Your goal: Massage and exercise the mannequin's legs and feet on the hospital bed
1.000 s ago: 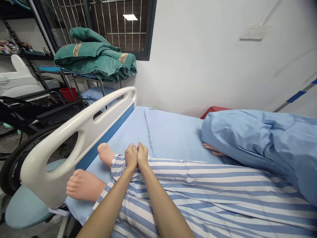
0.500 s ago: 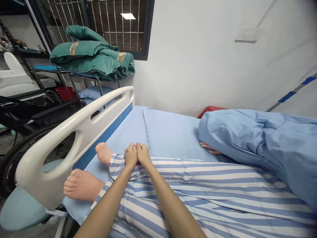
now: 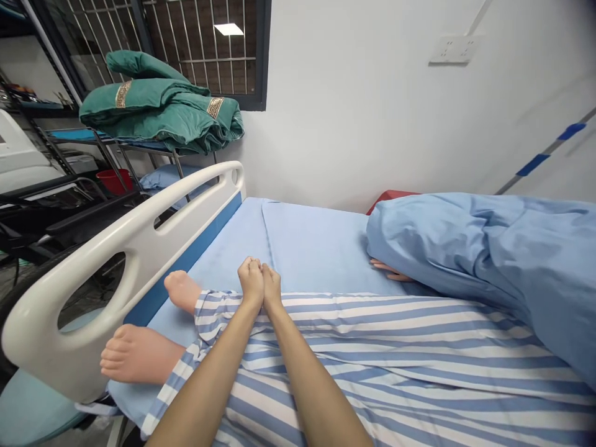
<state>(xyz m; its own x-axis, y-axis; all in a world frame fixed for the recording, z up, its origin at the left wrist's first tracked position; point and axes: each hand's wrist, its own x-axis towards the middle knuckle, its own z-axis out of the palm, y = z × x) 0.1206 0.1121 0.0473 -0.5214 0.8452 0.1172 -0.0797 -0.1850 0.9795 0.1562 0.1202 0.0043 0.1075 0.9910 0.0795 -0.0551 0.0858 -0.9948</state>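
Well, left hand [image 3: 251, 282] and right hand [image 3: 271, 287] pressed together by the striped cuff [image 3: 215, 316]

From where I'm driving, the blue-and-white striped hospital trousers [image 3: 372, 354] cover the mannequin's legs, and both hands sit on their upper edge, just beside that cuff. Each hand is curled closed, the two touching along the fingers. I see nothing held between them, though I cannot tell whether they pinch any cloth. A pale silicone mannequin foot [image 3: 183, 292] pokes out of the cuff close to the left hand; a second pale mannequin foot [image 3: 139, 354] lies nearer me. Beyond lies a light blue bed sheet [image 3: 316, 242], edged by a white plastic bed rail [image 3: 125, 239]. On the right, a crumpled blue quilt [image 3: 484, 261] covers the upper body, with a mannequin hand [image 3: 390, 270] showing below it. A green folded quilt [image 3: 158, 108] sits on a metal rack.
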